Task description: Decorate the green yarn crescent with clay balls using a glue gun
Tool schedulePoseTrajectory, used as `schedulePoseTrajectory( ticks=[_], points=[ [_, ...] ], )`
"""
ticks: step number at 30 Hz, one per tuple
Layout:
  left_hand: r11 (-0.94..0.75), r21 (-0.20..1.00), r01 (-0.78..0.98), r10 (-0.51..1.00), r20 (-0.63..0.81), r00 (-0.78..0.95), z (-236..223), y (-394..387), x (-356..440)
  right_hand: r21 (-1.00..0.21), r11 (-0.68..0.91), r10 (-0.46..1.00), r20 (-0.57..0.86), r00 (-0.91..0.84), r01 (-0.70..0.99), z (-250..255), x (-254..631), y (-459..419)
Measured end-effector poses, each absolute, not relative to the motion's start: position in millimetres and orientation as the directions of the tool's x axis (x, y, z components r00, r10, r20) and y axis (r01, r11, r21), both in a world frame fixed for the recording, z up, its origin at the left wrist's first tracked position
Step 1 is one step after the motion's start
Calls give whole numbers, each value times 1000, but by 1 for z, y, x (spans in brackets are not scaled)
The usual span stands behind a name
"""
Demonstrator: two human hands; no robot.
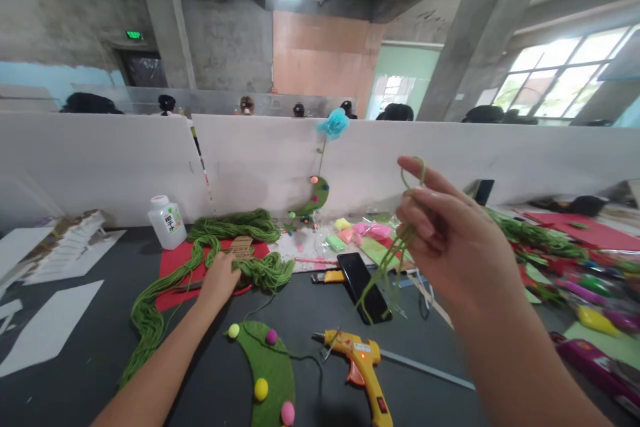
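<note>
In the head view, my right hand (445,233) is raised on the right, pinching several thin strands of green yarn (387,267). One strand loops around the index finger, and loose ends hang below. My left hand (220,277) reaches into a thick skein of green yarn (155,300), its fingers closed at the yarn beside a brown cardboard label (242,247); the fingertips are partly hidden. Red-handled scissors (243,291) lie under that hand. Nearest the front is a green felt crescent (273,363) with coloured pompoms and a cord trailing from it.
A yellow glue gun (357,350) with a grey stick lies beside the crescent. Behind it are a black phone (357,280) and a yellow cutter (331,276). A white bottle (167,223) stands at left. A blue flower (334,123) rises before the white partition (260,167).
</note>
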State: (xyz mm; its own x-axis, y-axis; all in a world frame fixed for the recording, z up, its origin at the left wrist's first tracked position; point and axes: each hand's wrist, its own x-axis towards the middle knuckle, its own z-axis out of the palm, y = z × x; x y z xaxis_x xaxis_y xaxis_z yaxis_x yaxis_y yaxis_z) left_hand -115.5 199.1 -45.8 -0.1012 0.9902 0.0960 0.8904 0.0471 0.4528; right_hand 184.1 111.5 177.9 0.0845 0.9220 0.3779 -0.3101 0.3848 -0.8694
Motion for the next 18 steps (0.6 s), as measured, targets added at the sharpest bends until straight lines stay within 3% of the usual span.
schedulePoseTrajectory(
  ticks=[7,11,12,13,14,15,18],
  points=[
    [78,560,825,987,71,-142,-2,183,-135,-902,256,958,286,-37,-347,163,173,114],
    [-113,735,668,994,76,85,35,140,-93,-912,93,941,212,-264,-399,148,125,116],
    [-178,802,571,978,82,190,43,129,-79,-913,59,926,201,-319,-404,144,111,117],
    [-198,933,300,945,101,312,49,118,-67,-915,28,908,192,-373,-402,142,99,118],
    [-152,986,73,916,113,384,54,108,-57,-919,15,886,195,-421,-395,141,89,120],
    [-85,996,-42,902,95,420,57,100,-50,-920,26,867,215,-449,-390,140,82,122],
    [86,985,-150,929,-25,368,61,81,-57,-901,153,856,327,-401,-406,143,86,130]
  ],
)
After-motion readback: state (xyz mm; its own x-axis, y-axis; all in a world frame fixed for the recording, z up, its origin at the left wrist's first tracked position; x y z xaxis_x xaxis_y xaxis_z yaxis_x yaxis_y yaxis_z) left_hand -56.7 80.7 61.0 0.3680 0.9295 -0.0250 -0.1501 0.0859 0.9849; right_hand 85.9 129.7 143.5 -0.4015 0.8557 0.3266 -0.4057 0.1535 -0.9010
